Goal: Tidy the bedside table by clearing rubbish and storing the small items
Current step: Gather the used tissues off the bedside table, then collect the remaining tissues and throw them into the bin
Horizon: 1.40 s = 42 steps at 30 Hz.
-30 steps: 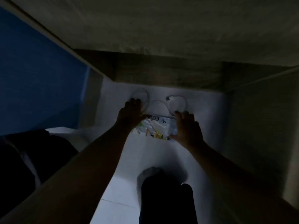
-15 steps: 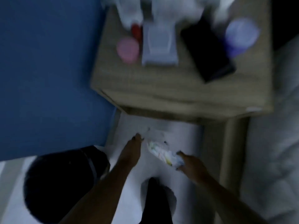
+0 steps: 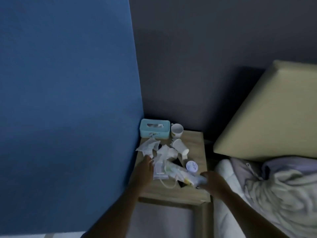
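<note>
The wooden bedside table point(image 3: 194, 143) stands in the corner and is cluttered. My right hand point(image 3: 213, 183) grips the right end of a clear plastic packet point(image 3: 183, 175) with colourful contents, which lies across a black phone point(image 3: 177, 162). My left hand point(image 3: 144, 170) is flat with its fingers out at the table's left edge. Its fingertips touch crumpled white wrappers point(image 3: 149, 146). Beside it sits a small white box point(image 3: 159, 170) with a looped white cable point(image 3: 169, 185). More crumpled paper point(image 3: 165, 152) lies in the middle, and a round white-lidded jar point(image 3: 192, 166) stands nearby.
A teal tissue box point(image 3: 154, 128) and a white mug point(image 3: 176, 130) stand at the back, and a paper cup point(image 3: 180, 146) lies tipped over. The blue wall point(image 3: 68, 100) is on the left. A bed with a rumpled duvet point(image 3: 274, 194) and a beige headboard point(image 3: 277, 114) is on the right.
My view rose from the dark lower shelf to the table top. Both hands came up with the packet, and it now lies over the clutter. My left hand has let go of it.
</note>
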Available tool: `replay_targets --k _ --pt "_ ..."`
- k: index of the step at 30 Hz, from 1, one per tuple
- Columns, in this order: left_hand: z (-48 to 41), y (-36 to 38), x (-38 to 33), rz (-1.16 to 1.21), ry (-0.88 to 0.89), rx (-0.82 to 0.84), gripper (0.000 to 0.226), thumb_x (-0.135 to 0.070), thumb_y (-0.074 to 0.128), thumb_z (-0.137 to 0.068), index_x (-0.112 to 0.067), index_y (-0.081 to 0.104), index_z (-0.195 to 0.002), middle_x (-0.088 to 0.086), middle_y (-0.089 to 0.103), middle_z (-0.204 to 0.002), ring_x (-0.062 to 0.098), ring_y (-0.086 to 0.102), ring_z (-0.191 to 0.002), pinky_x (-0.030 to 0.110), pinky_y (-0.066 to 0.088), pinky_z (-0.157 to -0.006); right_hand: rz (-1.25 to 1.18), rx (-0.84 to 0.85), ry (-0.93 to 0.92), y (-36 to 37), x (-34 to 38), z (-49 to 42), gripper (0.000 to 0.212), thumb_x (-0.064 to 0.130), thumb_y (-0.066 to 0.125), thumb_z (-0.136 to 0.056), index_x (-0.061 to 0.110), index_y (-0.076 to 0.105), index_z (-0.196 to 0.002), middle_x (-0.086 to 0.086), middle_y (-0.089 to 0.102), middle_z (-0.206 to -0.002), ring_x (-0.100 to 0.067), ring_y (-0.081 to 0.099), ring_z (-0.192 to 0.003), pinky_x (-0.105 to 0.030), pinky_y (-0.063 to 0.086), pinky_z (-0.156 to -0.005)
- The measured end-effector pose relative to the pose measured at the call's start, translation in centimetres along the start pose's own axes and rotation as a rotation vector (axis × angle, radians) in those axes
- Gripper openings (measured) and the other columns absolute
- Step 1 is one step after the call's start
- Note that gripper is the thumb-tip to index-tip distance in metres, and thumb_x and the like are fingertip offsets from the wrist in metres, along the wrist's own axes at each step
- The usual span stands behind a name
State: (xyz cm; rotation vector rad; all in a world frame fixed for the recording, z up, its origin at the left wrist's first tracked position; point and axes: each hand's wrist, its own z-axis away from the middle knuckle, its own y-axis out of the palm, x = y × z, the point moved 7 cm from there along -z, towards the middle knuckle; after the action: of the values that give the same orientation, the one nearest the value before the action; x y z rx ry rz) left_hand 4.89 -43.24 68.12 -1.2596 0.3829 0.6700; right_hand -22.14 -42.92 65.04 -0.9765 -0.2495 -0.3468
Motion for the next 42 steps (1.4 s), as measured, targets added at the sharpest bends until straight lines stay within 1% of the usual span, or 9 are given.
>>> replay_targets --k 5,12,15,19,21,23,26,37,42 --pt "-4.0 -5.0 -3.0 0.197 -0.080 -0.177 0.026 -0.013 0.037 -0.101 0.002 0.050 -0.118 0.026 0.064 -0.112 0.040 0.061 -0.101 0.043 0.048 -0.083 -0.250 -0.116 0.084 -6.7 1.5 -1.5 0.032 0.038 0.077 -0.072 0.010 0.064 -0.080 -0.003 0.064 -0.073 -0.017 0.061 -0.068 -0.021 0.040 -0.052" --pt "-9.5 -0.8 -3.0 0.294 -0.179 -0.091 0.013 -0.013 0.038 -0.101 -0.007 0.050 -0.101 0.023 0.064 -0.105 0.030 0.062 -0.089 0.029 0.041 -0.064 -0.590 -0.177 0.258 -7.8 -1.0 -9.4 0.050 0.027 0.083 -0.069 0.003 0.063 -0.108 -0.008 0.065 -0.090 -0.025 0.065 -0.085 -0.041 0.057 -0.080" --pt "-12.3 3.8 -0.7 0.291 -0.213 -0.033 0.009 -0.011 0.037 -0.101 -0.010 0.045 -0.095 0.021 0.061 -0.099 0.030 0.059 -0.084 0.027 0.035 -0.067 -0.665 -0.191 0.332 -6.3 -3.6 -14.2 0.054 0.028 0.083 -0.069 0.004 0.060 -0.111 -0.015 0.069 -0.103 -0.029 0.065 -0.091 -0.043 0.057 -0.082" --pt "-14.0 9.9 3.3 0.317 -0.337 0.042 0.021 -0.021 0.037 -0.102 -0.006 0.051 -0.107 0.008 0.061 -0.075 0.018 0.059 -0.059 0.026 0.044 -0.049 -0.773 -0.224 0.491 -3.4 -7.2 -19.3 0.066 0.029 0.085 -0.067 0.003 0.055 -0.119 -0.018 0.065 -0.112 -0.033 0.064 -0.099 -0.042 0.058 -0.080" --pt "-14.3 13.0 5.0 0.344 -0.382 0.086 0.026 -0.022 0.039 -0.102 -0.006 0.051 -0.119 0.013 0.065 -0.085 0.019 0.064 -0.065 0.023 0.051 -0.052 -0.789 -0.226 0.529 -1.9 -8.4 -21.6 0.067 0.027 0.085 -0.067 0.003 0.055 -0.122 -0.018 0.064 -0.115 -0.033 0.064 -0.101 -0.037 0.057 -0.076" --pt "-14.3 15.3 6.3 0.338 -0.428 0.099 0.034 -0.020 0.043 -0.101 -0.005 0.049 -0.130 0.020 0.066 -0.107 0.031 0.068 -0.088 0.031 0.055 -0.073 -0.764 -0.211 0.535 -0.4 -9.2 -23.3 0.067 0.028 0.085 -0.067 0.004 0.055 -0.123 -0.018 0.064 -0.117 -0.032 0.064 -0.102 -0.035 0.056 -0.074" --pt "-14.2 18.6 7.4 0.312 -0.368 0.211 0.031 -0.024 0.055 -0.095 -0.008 0.054 -0.122 0.011 0.065 -0.110 0.022 0.065 -0.095 0.042 0.053 -0.091 -0.720 -0.177 0.535 1.6 -9.8 -25.5 0.065 0.022 0.081 -0.072 0.001 0.051 -0.125 -0.019 0.060 -0.121 -0.032 0.062 -0.108 -0.040 0.056 -0.082" --pt "-14.5 20.0 7.9 -0.007 -0.153 0.100 0.060 -0.040 0.073 -0.078 -0.011 0.052 -0.126 0.010 0.059 -0.123 0.018 0.059 -0.108 0.023 0.049 -0.083 -0.542 -0.037 0.438 5.6 -12.5 -30.5 0.091 0.041 0.085 -0.062 0.015 0.040 -0.136 -0.014 0.055 -0.130 -0.031 0.059 -0.111 -0.049 0.056 -0.086" --pt "-14.2 18.1 8.3 -0.001 -0.169 0.053 0.069 -0.043 0.074 -0.077 -0.016 0.047 -0.134 0.007 0.056 -0.132 0.018 0.057 -0.116 0.031 0.053 -0.090 -0.520 -0.001 0.429 4.1 -10.5 -29.2 0.088 0.026 0.081 -0.072 0.013 0.031 -0.143 -0.015 0.050 -0.136 -0.032 0.060 -0.112 -0.034 0.054 -0.073"
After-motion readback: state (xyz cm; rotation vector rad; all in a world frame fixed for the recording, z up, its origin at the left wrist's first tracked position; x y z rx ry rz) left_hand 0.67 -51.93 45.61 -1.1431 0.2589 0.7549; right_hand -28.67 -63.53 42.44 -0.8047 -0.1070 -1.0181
